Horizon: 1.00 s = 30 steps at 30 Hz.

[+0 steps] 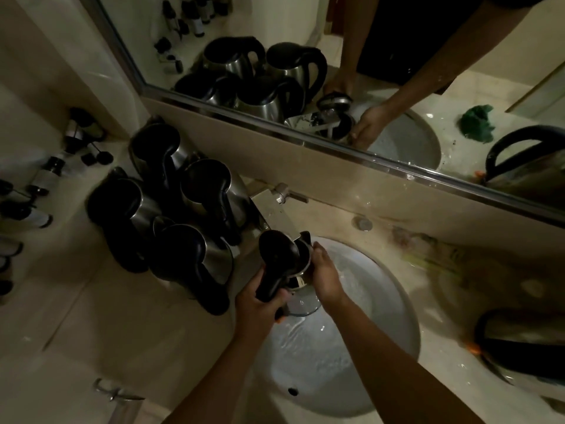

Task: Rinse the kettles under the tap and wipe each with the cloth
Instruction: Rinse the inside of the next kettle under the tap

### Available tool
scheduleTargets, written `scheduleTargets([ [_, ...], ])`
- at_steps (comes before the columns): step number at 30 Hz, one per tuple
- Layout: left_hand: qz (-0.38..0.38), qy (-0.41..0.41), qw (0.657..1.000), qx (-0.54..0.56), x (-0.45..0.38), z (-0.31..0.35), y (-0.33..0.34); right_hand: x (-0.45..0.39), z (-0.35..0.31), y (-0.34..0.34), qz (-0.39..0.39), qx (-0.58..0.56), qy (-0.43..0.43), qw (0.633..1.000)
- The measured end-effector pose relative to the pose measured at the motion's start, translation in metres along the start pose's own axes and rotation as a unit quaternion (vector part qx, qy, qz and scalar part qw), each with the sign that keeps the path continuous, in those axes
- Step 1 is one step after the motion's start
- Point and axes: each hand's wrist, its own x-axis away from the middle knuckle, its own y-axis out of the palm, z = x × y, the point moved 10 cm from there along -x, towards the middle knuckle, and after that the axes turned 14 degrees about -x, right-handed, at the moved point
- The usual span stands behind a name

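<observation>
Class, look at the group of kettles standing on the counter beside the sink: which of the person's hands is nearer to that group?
Left. The left hand grips the black handle of the kettle over the sink, just right of the standing kettles. The right hand is on the held kettle's far side.

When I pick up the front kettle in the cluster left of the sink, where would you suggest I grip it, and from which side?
Take the front kettle by its black handle, which arches from the lid down the near side, facing you. Come in from the front, wrapping your fingers through the loop. The steel body looks smooth and rounded, and the other kettles crowd it behind and to the left, so the handle is probably the only clear grip.
</observation>
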Motion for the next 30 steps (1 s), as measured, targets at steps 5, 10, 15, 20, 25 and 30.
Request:
scheduleTargets([
  [5, 0.019, -0.058, 0.998, -0.023, -0.014, -0.025, -0.011, 0.025, -0.042, 0.031, -0.132, 0.159, -0.114, 0.972],
  [10, 0.034, 0.01, 0.985, -0.169, -0.023, -0.009, -0.014, 0.028, -0.017, 0.021, -0.099, 0.298, -0.116, 0.942],
  [15, 0.032, 0.021, 0.974, -0.222, -0.043, 0.015, -0.002, 0.029, -0.019, 0.027, -0.087, 0.273, -0.132, 0.949],
  [20, -0.01, -0.02, 0.974, -0.226, -0.052, 0.0, 0.0, 0.026, -0.024, 0.03, -0.107, 0.26, -0.155, 0.947],
  [25, 0.01, 0.003, 0.961, -0.278, -0.036, 0.009, 0.002, 0.027, -0.018, 0.022, -0.114, 0.231, -0.174, 0.95],
  [30, 0.026, -0.002, 0.956, -0.292, -0.036, 0.013, 0.001, 0.023, -0.027, 0.025, -0.116, 0.241, -0.177, 0.947],
])
